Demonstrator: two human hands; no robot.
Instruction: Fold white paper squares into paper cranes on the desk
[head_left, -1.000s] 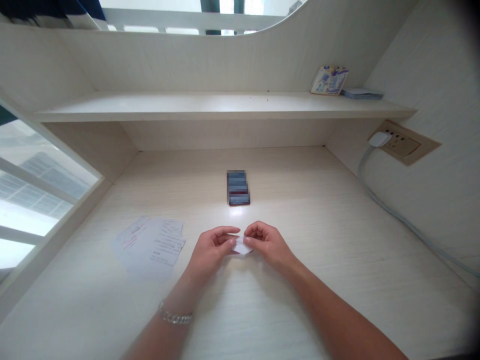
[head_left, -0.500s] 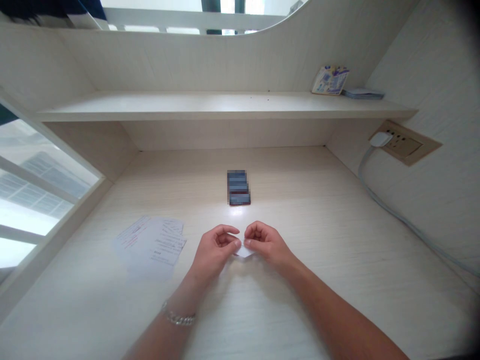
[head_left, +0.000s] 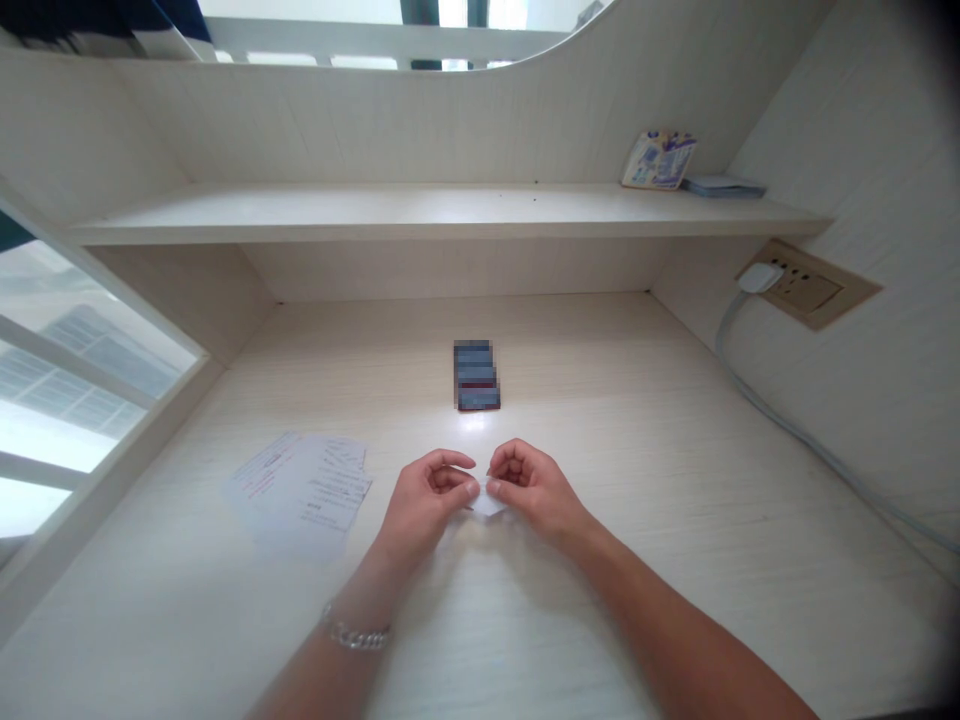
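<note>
Between my two hands, low over the desk, is a small folded piece of white paper (head_left: 488,505). My left hand (head_left: 433,492) pinches its left side, the thumb tip on the paper and the index finger arched above. On the other side my right hand (head_left: 531,485) grips the paper with thumb and curled fingers. Most of the paper is hidden behind the fingers, so its full shape cannot be made out. A phone-like dark rectangle (head_left: 476,375), its face pixelated, lies on the desk just beyond my hands.
Several printed paper sheets (head_left: 300,495) lie to the left. A shelf (head_left: 375,210) spans the back, bearing a colourful packet (head_left: 658,160) and a flat stack (head_left: 724,187). At right, a white plug sits in the wall socket (head_left: 814,285), its cable (head_left: 802,435) running down along the desk.
My right hand has shifted up very slightly. Both hands keep hold of the folded paper; the other things lie as before.
</note>
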